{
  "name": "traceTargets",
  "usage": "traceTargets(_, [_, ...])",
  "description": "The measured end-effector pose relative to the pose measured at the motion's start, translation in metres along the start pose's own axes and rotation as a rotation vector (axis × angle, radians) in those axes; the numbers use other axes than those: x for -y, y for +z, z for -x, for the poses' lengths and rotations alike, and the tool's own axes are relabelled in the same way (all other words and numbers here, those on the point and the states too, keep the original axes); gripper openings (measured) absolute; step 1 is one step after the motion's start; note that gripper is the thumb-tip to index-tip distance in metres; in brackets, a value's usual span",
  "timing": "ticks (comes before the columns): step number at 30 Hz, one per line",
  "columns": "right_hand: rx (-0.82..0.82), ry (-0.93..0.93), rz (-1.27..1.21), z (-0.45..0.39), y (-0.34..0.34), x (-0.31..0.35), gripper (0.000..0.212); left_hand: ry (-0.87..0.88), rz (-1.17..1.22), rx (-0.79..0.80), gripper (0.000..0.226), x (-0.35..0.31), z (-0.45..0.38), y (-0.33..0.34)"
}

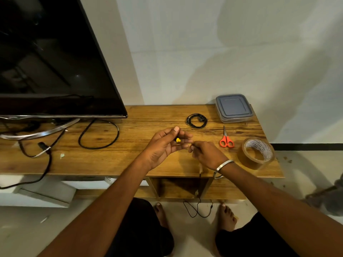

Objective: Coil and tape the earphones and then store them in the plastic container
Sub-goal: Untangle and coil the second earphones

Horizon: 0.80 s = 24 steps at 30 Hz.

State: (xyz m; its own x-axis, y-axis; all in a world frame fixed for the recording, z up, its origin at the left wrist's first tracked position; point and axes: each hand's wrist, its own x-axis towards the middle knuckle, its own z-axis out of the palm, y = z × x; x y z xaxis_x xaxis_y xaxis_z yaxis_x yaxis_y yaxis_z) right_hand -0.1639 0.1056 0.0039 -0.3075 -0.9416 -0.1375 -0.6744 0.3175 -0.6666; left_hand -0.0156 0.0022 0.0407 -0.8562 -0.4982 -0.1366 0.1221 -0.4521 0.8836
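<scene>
A wooden bench (130, 160) stood against a white wall. Above it, the left hand (163, 145) pinched the yellow earbud (178, 140) while the right hand (206, 154) pinched the cord (198, 208) just beside it. The cord ran down past the bench edge to the floor, so coiling probably meant drawing it upward. The plastic container (234, 108) sat closed, far right.

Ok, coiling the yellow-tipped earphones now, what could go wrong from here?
The cord hangs off the table edge to the floor between the bare feet, so it may snag or get stepped on. The left hand pinches only the yellow earbud, so a tug from the right hand might pull it free. The plastic container is lidded.
</scene>
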Motion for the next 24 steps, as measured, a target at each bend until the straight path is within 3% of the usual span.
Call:
traceTargets(6, [0.067, -0.026, -0.049, 0.001, 0.015, 0.007, 0.027, 0.044, 0.079, -0.049, 0.027, 0.001, -0.003, 0.002])
traceTargets(18, [0.133, 0.049, -0.25, 0.003, 0.027, 0.023, 0.015, 0.096, -0.157, -0.103, 0.021, 0.003, -0.005, 0.001])
traceTargets(24, [0.163, 0.09, -0.362, 0.006, 0.029, 0.022, 0.009, 0.154, -0.406, -0.11, 0.02, 0.006, -0.005, -0.004])
